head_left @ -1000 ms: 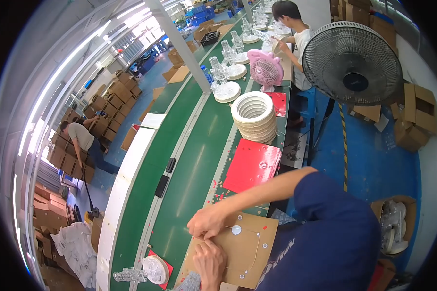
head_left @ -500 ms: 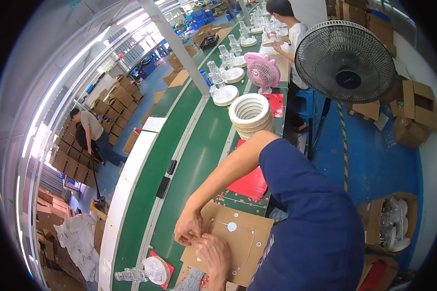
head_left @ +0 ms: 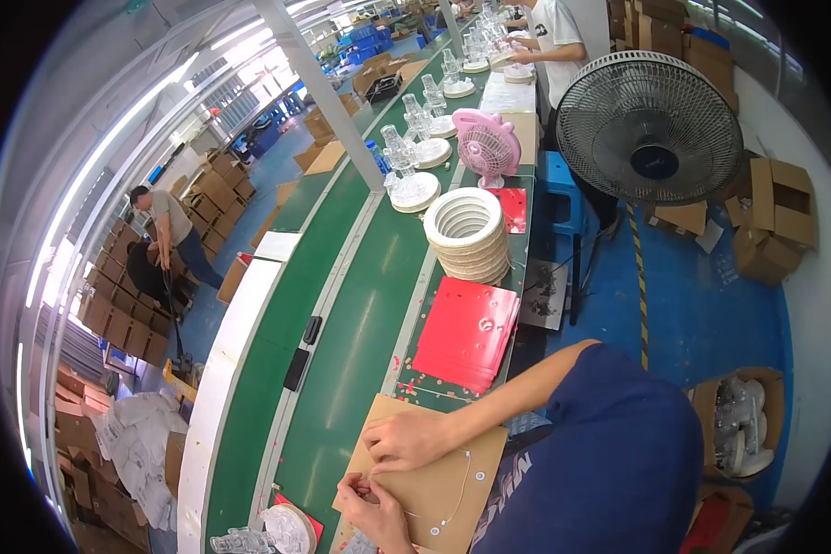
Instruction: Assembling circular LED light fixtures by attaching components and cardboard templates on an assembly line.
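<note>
A brown cardboard sheet [head_left: 466, 494] lies on the green bench close to my body. A thin white wire [head_left: 460, 489] runs over it, with small white discs [head_left: 480, 476] along it. My right hand [head_left: 406, 439] rests over the sheet, fingers bent and fingertips pressed together. Just below, my left hand [head_left: 375, 513] pinches with thumb and fingers, its tips close to the right fingertips. Whatever sits between the fingers is too small to make out. Left of the sheet, a clear lamp-like piece with a round white base [head_left: 288, 529] lies on its side on a red sheet.
Red sheets [head_left: 466, 332] are stacked beyond my right hand, with a stack of white rings [head_left: 468, 235] behind. Further along are a pink fan [head_left: 487, 148] and several clear pieces on white bases [head_left: 414, 191]. A large fan [head_left: 651, 129] stands right. A co-worker [head_left: 559, 46] sits far off.
My right forearm has dropped toward me, uncovering the red sheets. My right hand has shifted right over the cardboard, and my left hand has moved left and down. The view has shifted slightly.
</note>
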### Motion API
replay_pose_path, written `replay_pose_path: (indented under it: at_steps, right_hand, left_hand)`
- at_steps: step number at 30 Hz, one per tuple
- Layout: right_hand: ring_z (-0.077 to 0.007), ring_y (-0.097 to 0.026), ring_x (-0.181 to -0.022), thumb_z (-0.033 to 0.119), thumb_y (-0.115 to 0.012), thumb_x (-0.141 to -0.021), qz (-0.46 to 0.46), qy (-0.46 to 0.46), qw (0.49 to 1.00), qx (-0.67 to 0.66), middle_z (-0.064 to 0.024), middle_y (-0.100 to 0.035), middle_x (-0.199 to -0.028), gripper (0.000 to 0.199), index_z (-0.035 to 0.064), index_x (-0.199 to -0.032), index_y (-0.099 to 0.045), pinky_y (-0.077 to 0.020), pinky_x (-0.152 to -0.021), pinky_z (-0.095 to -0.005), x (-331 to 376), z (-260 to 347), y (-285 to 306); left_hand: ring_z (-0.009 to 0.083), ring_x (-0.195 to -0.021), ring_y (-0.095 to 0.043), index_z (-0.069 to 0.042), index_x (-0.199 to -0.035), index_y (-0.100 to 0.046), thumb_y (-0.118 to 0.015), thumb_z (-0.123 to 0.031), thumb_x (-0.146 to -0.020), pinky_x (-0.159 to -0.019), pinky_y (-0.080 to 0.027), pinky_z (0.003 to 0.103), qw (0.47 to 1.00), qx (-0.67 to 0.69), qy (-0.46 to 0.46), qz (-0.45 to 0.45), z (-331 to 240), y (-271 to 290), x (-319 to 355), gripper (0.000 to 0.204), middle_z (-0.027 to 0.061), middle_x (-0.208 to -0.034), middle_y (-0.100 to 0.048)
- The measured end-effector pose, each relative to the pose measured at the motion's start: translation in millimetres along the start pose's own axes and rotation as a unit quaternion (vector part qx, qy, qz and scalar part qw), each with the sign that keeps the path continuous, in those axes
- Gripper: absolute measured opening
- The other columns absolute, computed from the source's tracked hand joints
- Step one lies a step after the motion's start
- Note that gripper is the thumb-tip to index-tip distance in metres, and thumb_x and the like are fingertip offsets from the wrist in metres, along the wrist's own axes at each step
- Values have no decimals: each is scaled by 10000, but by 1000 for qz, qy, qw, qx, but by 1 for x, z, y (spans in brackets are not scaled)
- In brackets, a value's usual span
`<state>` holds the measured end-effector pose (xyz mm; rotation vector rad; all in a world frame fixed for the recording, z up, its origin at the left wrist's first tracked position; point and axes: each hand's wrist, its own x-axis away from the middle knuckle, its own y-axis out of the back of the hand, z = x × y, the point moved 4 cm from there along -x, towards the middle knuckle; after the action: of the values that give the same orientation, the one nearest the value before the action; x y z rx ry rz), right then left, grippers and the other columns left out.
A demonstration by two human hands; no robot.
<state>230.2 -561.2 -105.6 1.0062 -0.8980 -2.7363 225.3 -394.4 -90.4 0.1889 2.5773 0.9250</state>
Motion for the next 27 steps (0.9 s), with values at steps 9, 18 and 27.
replay_pose_path:
  at_steps: [9, 18, 27]
  right_hand:
    - [-265, -625, -876, 133, -726, -735, -97, -166, 981, 14, -77, -605, -800, 119, 27, -693, -692, -532, -737, -416, 4, 5, -3]
    - [-257, -609, -850, 109, -739, -744, -105, -75, 991, -18, -81, -600, -828, 82, 41, -719, -700, -528, -729, -403, 11, 0, -3]
    - [-245, -581, -830, 90, -705, -754, -19, 139, 990, 12, -93, -540, -810, 119, 15, -709, -624, -522, -664, -376, 1, -14, 1]
  left_hand:
    - [172, -675, -518, 51, -1020, -560, -605, 69, -853, -646, -455, 322, 999, -36, -19, -5, -7, -7, -3, 174, 84, -777, -538]
    - [206, -717, -529, 45, -993, -573, -594, 68, -858, -689, -454, 342, 999, -35, -34, 23, -10, -2, 2, 139, 105, -857, -549]
    - [233, -752, -536, 46, -973, -577, -574, 76, -866, -696, -453, 349, 996, -60, -59, 38, -8, -2, -1, 111, 114, -879, -544]
